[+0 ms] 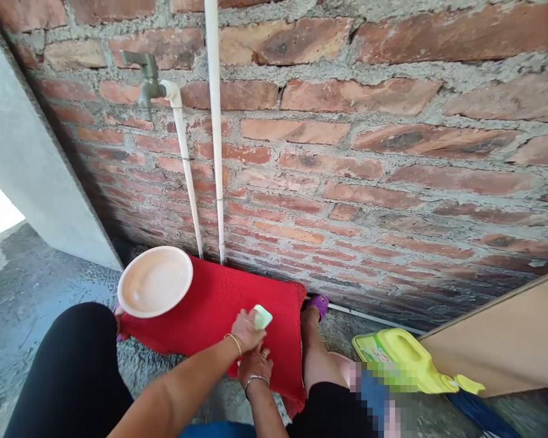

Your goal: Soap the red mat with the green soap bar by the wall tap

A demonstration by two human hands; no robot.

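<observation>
A wet-looking red cloth (214,298) lies spread out in front of me, its edges hanging down. My left hand (247,330), with a yellow bracelet at the wrist, is closed around a pale green block with rounded corners (262,317) and presses it to the cloth. Part of the block is hidden under the fingers, so its exact kind does not show. Just below, my right hand (256,366), wearing a ring and a silver bracelet, lies on the cloth near its front edge, fingers stretched out. A pale basin (162,283) stands on the cloth's left end.
A brick wall (347,182) rises behind, with white pipes (215,152) and a tap (150,85) above the basin. A yellow detergent bottle (402,359) lies at right beside a tan panel (506,334). My foot in a purple slipper (318,306) is by the cloth's right end.
</observation>
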